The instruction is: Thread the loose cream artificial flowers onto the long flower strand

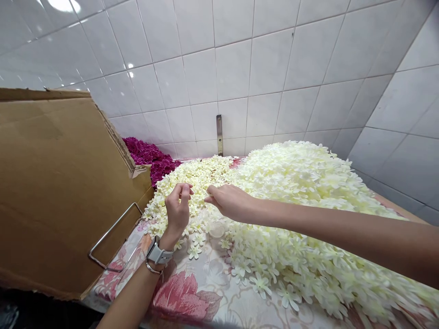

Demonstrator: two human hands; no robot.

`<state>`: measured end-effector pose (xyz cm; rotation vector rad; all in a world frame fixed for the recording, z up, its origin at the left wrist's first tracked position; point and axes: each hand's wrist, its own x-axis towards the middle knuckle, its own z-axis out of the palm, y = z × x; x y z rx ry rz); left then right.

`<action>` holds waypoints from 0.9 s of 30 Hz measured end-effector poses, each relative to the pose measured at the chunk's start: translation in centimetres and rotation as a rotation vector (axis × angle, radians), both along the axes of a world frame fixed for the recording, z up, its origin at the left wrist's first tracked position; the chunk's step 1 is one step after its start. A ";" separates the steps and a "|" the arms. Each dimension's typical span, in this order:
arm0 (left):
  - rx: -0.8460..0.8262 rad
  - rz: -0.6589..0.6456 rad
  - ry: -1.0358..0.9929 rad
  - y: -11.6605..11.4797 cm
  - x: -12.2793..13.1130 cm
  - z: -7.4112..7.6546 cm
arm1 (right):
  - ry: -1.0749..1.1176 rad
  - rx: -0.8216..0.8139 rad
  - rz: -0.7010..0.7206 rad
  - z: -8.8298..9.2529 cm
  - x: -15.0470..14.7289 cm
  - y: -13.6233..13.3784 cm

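Observation:
My left hand [178,206], with a watch [159,252] and a bangle on its wrist, is raised over a spread of small cream flowers [202,170]. Its fingers are curled and pressed toward the thumb; whatever may be between them is too small to name. A short gap away, my right hand [230,202] is closed in a pinch, its fingertips pointing at the left hand. What it grips, if anything, cannot be made out. Beneath the right forearm lies a large heap of white artificial flowers [295,183]. A small clear round dish [216,229] appears just below the hands.
On the left stands a tall cardboard box [58,196], with a bent metal wire frame [113,237] against it. Magenta flowers [146,155] are piled behind the box. A floral cloth [192,297] covers the table. A metal bracket [219,135] is at the tiled wall [267,64].

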<state>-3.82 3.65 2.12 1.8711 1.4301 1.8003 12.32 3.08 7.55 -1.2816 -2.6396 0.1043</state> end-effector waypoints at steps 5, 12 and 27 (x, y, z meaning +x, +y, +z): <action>0.004 -0.002 0.002 0.1 0.0 -0.1 | 0.030 0.006 -0.040 -0.1 -0.2 0.3; 0.011 0.012 -0.010 0.1 -0.1 0.1 | 0.093 -0.014 -0.065 -0.4 -0.6 1.0; 0.029 0.008 -0.053 0.2 -0.5 0.3 | 0.115 -0.128 0.042 0.1 1.2 1.1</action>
